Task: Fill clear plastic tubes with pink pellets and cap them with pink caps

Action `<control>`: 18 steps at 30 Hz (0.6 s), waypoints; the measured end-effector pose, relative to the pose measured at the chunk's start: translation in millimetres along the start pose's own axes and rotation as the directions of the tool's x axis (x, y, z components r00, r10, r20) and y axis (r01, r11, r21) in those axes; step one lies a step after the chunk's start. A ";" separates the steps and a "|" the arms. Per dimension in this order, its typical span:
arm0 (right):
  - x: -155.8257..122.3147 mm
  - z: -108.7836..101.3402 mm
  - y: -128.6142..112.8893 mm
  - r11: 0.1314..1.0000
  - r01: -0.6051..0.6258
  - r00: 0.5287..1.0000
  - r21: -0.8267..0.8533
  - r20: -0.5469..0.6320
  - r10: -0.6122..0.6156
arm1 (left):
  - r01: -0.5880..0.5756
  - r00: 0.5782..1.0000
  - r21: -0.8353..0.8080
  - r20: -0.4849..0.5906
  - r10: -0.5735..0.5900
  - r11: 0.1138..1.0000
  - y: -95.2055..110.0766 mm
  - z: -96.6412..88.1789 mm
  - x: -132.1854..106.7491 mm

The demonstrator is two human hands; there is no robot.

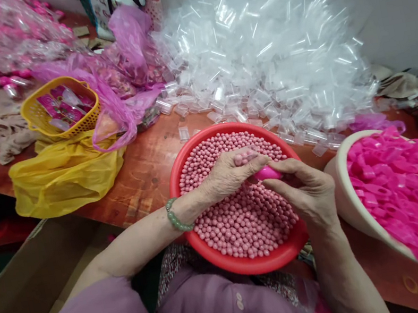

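Over a red basin (248, 265) full of small pink balls (241, 226), my two hands meet. My left hand (231, 171), with a green bead bracelet (175, 216) at the wrist, is closed around a clear plastic tube (245, 156) with several pink balls inside. My right hand (306, 188) pinches a bright pink plastic cap (267, 173) between thumb and fingers. The cap sits against the tube's end; whether it is fully seated cannot be seen behind the fingers.
A large heap of clear plastic tubes (264, 55) lies behind the basin. At right stands a white tub (344, 176) of bright pink plastic parts (413, 190). Leftward are a yellow basket (67, 130), a yellow bag (67, 176), a purple bag (120, 112) and wrapped pink items (2, 36).
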State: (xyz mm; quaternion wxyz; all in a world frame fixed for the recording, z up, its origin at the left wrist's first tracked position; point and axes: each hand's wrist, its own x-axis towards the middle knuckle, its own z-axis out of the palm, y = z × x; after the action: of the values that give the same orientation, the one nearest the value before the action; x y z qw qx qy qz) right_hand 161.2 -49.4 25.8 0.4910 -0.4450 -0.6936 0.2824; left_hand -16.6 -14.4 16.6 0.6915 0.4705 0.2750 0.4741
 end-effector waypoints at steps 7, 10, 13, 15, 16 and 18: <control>25.2 7.2 -4.0 0.932 -0.139 0.966 0.334 -0.161 0.201 | 0.198 0.969 0.002 0.152 -0.196 0.980 7.6 2.9 -3.1; 33.1 17.8 -11.2 0.957 -0.126 0.980 0.260 -0.116 0.161 | 0.226 0.959 -0.025 0.178 -0.218 0.974 9.2 6.0 -2.8; 33.9 22.5 -13.1 0.984 -0.109 0.990 0.144 -0.073 0.121 | 0.226 0.958 -0.031 0.188 -0.217 0.974 8.2 6.3 -2.6; 32.6 22.0 -11.4 0.991 -0.101 0.992 0.091 -0.061 0.107 | 0.240 0.956 -0.002 0.175 -0.236 0.971 7.7 5.7 -2.9; 31.9 21.2 -10.1 0.992 -0.100 0.993 0.074 -0.057 0.105 | 0.249 0.954 0.013 0.171 -0.248 0.968 7.7 5.3 -3.1; 31.1 19.1 -7.4 0.994 -0.098 0.994 0.053 -0.050 0.101 | 0.269 0.947 0.031 0.175 -0.270 0.963 7.9 4.8 -3.3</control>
State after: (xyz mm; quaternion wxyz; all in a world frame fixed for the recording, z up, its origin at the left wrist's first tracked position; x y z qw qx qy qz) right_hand 137.1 -24.0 38.5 0.5052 -0.4738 -0.6503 0.3121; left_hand -17.1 -18.4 25.5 0.7698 0.4712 0.2756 0.3306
